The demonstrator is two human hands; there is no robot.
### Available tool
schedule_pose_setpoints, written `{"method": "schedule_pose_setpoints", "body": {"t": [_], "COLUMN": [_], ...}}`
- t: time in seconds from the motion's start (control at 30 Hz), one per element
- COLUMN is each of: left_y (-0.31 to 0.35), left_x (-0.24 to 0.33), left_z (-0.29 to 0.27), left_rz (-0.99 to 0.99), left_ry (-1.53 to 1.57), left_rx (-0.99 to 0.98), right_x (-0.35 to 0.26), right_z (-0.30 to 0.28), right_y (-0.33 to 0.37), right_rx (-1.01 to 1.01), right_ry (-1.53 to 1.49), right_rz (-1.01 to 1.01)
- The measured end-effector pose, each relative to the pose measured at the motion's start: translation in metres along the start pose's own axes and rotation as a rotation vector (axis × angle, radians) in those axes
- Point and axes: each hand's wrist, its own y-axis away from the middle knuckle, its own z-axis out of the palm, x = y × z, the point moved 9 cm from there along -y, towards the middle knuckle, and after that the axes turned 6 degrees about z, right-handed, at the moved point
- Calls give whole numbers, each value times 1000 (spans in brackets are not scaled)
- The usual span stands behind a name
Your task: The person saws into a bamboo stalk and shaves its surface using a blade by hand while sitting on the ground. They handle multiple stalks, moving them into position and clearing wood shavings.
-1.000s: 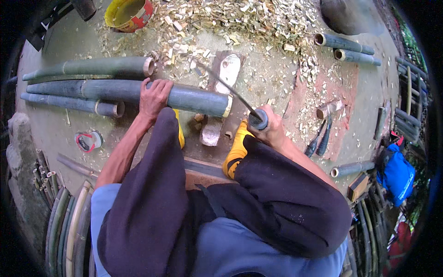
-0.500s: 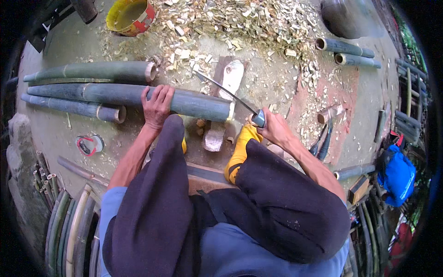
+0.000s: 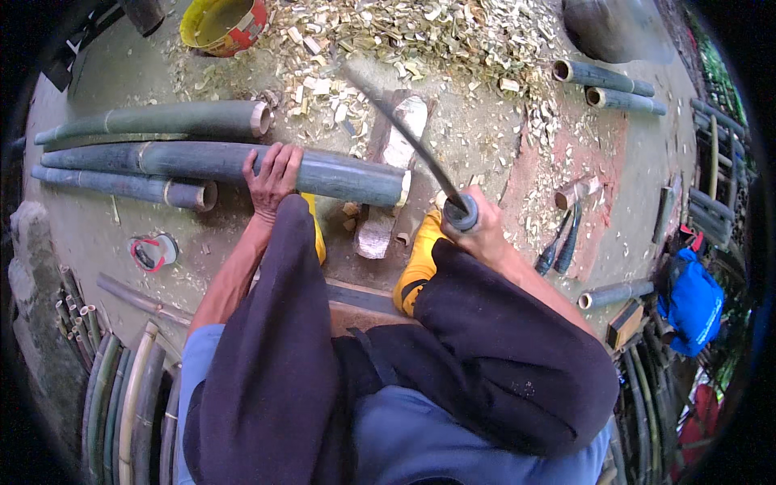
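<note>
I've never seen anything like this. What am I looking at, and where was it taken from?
There's no machine here: these are someone's two bare hands, seen from above by a wide camera worn on the head, which is why straight edges bend. The left hand holds a thick bamboo that lies across a wooden block. The right hand grips a knife, its long blade pointing up and away to the left. Beyond, chips litter the ground, with a yellow and red bucket at the top left.
</note>
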Motion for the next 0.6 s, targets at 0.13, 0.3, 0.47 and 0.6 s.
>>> {"method": "schedule_pose_setpoints", "body": {"t": [0.13, 0.3, 0.47, 0.6], "left_y": [-25, -15, -18, -23], "left_x": [4, -21, -14, -13], "left_z": [-4, 52, 32, 10], "left_rz": [136, 98, 75, 36], "left_ry": [65, 307, 308, 259], "left_rx": [-304, -901, -550, -445], "right_x": [59, -27, 75, -2], "right_z": [17, -8, 23, 11], "right_y": [1, 2, 2, 6], "right_rx": [-282, 58, -263, -88], "right_ry": [275, -67, 445, 28], "right_rz": [318, -42, 266, 41]}}
